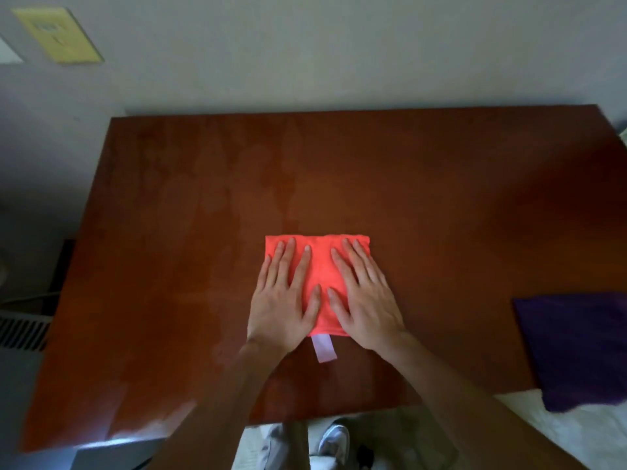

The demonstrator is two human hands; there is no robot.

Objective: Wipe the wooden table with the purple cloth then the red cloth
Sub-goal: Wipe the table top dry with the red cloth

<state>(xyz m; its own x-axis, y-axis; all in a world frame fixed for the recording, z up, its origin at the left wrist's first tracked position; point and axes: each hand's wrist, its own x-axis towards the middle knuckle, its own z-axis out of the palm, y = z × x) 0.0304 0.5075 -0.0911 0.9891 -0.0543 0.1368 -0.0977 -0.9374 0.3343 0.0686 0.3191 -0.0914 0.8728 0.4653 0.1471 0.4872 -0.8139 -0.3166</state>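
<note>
A folded red cloth (320,266) lies flat near the middle of the wooden table (169,215), with a white tag sticking out of its near edge. My left hand (283,300) presses flat on the cloth's left half, fingers spread. Beside it, my right hand (364,296) presses flat on the right half, fingers also spread. Neither hand grips the fabric. A folded purple cloth (576,347) rests at the table's near right corner, overhanging the edge.
The table's far edge meets a grey wall. A yellow plate (57,35) hangs on the wall at upper left. A vent grille (22,334) sits left of the table. My shoe (334,442) shows below the near edge.
</note>
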